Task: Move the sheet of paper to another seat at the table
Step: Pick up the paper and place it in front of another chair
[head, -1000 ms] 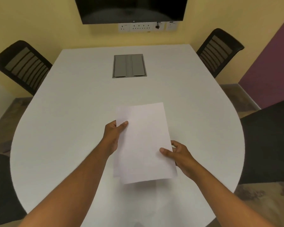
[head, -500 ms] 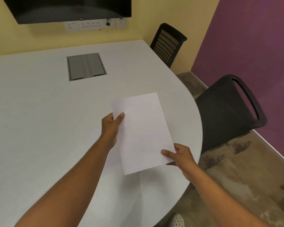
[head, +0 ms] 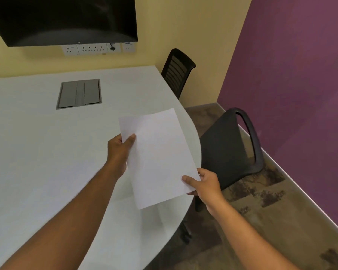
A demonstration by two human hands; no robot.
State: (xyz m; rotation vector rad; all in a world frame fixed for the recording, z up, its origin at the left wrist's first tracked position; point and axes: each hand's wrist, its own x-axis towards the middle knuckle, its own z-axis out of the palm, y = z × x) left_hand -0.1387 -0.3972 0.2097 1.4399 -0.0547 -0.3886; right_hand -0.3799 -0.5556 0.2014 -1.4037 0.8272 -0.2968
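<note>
Paper sheet (head: 158,156) is held above the table (head: 37,152) near its right edge, pinched by left hand (head: 119,151) and right hand (head: 205,185). Keep both pinches light and the sheet level; lower it flat before the nearer chair (head: 228,145).

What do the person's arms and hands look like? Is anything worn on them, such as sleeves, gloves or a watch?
Both forearms are bare as far as the picture shows; no sleeve is visible. The left hand and the right hand wear no gloves. No watch, bracelet or ring can be seen on the wrists and the fingers that show.
</note>
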